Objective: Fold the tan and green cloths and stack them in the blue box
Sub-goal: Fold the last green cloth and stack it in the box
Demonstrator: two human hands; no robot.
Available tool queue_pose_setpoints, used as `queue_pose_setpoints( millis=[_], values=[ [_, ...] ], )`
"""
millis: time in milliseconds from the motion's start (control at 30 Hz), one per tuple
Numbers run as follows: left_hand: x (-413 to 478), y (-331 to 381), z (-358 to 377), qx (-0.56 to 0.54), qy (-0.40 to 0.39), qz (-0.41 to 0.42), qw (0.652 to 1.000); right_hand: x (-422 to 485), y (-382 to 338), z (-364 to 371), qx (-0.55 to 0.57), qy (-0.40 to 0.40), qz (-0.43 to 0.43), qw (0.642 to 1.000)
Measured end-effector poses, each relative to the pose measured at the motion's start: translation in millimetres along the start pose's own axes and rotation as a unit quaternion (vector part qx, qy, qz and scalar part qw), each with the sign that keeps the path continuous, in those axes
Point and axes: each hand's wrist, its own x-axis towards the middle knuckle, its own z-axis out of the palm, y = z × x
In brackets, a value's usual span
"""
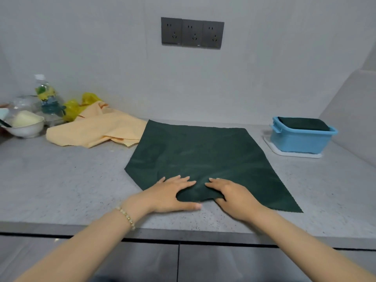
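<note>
**Green cloth held at near edge**

Lower centre: left hand (173,194) rests flat-fingered on the spread dark green fabric cloth (195,153); right hand (230,197) pinches its bunched edge. Left: crumpled tan fabric cloth (95,129). Right: rectangular blue plastic box (299,142) containing a folded green cloth (303,123).

The spread cloth (193,155) is dark green, the tabletop (61,180) speckled grey. Left of that cloth lie a pale tan cloth (95,129) and a yellow bag (73,110); right of it, a light blue box (301,141).
</note>
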Motion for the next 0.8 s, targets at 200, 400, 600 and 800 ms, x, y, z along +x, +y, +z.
queue_pose_setpoints(
  millis=[200, 400, 600, 800],
  values=[
    [-15.3, -34.2, -10.5, 0.084, 0.049, -0.089, 0.991, 6.2, 5.1, 0.1, -0.008, -0.017, -0.002, 1.000],
    [-22.3, -49.3, -32.3, 0.180, 0.138, -0.016, 0.974, 0.2, 20.7, -15.8, -0.021, -0.064, -0.016, 0.998],
    [-15.9, -46.8, -51.5, 0.097, 0.134, 0.016, 0.986, -13.3, 52.0, -44.0, -0.056, -0.086, 0.006, 0.995],
    [-23.4, -37.1, -87.4, -0.067, -0.043, 0.039, 0.996, -27.5, 74.4, -91.5, 0.105, -0.240, 0.005, 0.965]
  ],
)
